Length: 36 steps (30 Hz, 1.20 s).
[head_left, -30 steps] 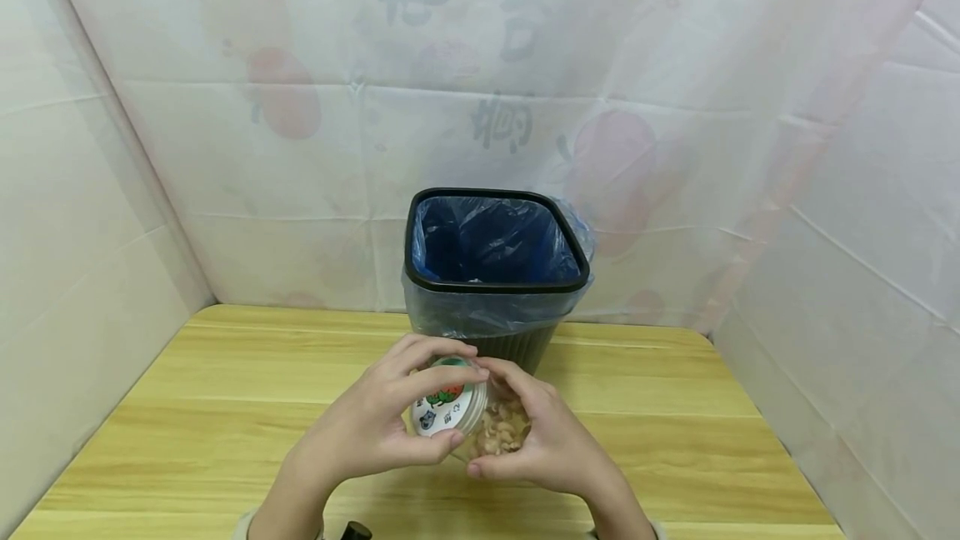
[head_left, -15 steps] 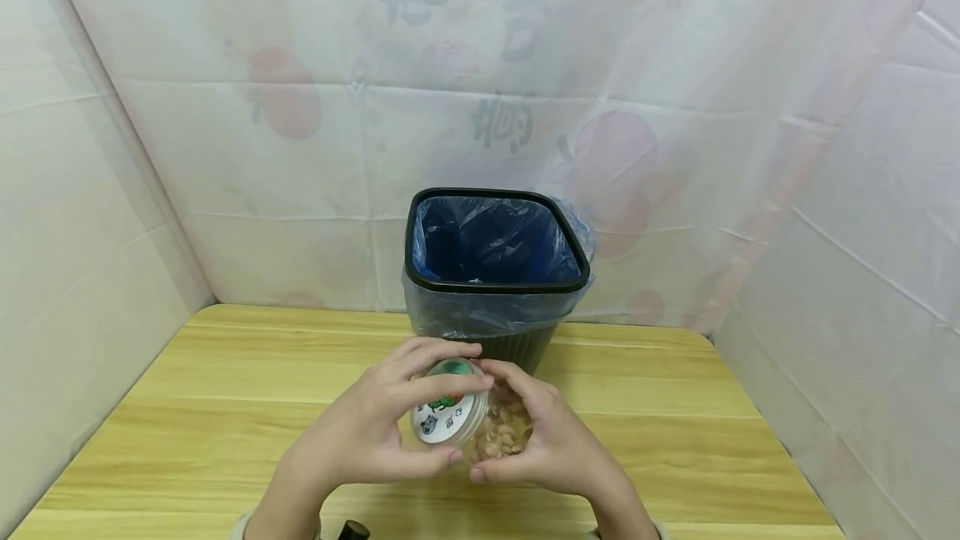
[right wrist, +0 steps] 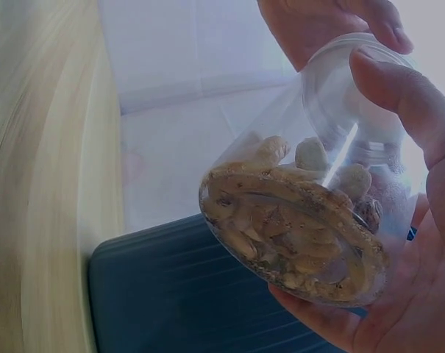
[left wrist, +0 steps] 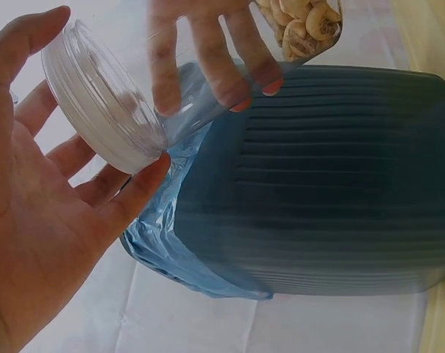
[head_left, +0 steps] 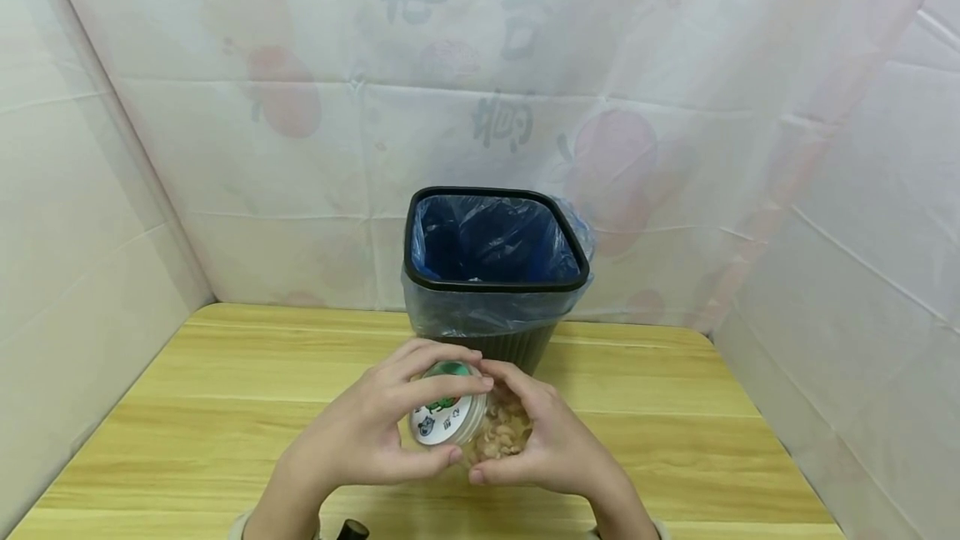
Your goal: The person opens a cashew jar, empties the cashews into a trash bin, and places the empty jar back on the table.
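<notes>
A clear plastic jar (head_left: 504,433) partly filled with cashew nuts (right wrist: 281,228) is held between both hands over the table, tilted with its lid toward the left. My left hand (head_left: 375,423) grips the round lid (head_left: 441,425), fingers over the far side and thumb at the near side. The lid carries a white label with green and red print. Around the jar's body curls my right hand (head_left: 555,448), its fingers showing through the clear wall in the left wrist view. The lid (left wrist: 97,95) sits at the jar's mouth, and the nuts lie toward the base.
Just beyond the hands stands a dark ribbed bin (head_left: 498,287) with a blue plastic liner (head_left: 487,312) folded over its rim. It rests on the wooden table (head_left: 675,415) near the back cloth (head_left: 300,190). A small black object (head_left: 353,530) shows at the bottom edge.
Both hands and the jar have shifted very slightly toward the near side. The lid's printed face has changed its angle a little; both grips stay the same.
</notes>
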{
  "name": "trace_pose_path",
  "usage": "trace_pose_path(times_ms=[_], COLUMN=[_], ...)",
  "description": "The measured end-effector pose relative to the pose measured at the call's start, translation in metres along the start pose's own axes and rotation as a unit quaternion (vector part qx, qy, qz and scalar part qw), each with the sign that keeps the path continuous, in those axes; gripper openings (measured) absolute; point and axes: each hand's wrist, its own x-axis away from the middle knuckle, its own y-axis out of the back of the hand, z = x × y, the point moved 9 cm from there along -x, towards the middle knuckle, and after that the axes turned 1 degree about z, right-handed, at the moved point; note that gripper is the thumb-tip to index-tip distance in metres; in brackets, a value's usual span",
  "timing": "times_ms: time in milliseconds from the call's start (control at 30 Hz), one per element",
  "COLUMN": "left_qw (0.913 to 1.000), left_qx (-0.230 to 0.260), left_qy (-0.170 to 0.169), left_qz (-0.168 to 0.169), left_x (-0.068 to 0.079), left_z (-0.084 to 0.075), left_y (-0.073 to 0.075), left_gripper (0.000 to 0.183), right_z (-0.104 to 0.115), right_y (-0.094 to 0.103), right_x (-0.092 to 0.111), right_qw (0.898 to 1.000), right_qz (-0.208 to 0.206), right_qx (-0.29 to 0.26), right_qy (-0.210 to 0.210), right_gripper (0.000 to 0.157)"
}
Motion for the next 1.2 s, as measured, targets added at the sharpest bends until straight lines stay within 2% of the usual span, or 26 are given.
trace_pose_path(times_ms=[267, 833, 1200], left_qw=[1.0000, 0.9987, 0.9988], left_qx=[-0.006, -0.032, -0.033], left_qy=[-0.001, 0.040, 0.036], left_qz=[-0.006, -0.002, -0.007], left_x=[-0.0011, 0.0005, 0.0001], left_z=[0.0011, 0.0091, 0.0084], left_y=[0.0017, 0.0002, 0.0009], left_gripper=[0.053, 0.052, 0.052], right_z=[-0.0010, -0.0031, -0.0038], right_y=[0.0003, 0.0015, 0.0017], right_x=[-0.0016, -0.0005, -0.0011], right_qw=[1.000, 0.999, 0.999], right_qz=[-0.005, -0.022, -0.026], right_qx=[-0.005, 0.018, 0.020], right_qy=[-0.001, -0.019, -0.024], right_gripper=[0.089, 0.090, 0.089])
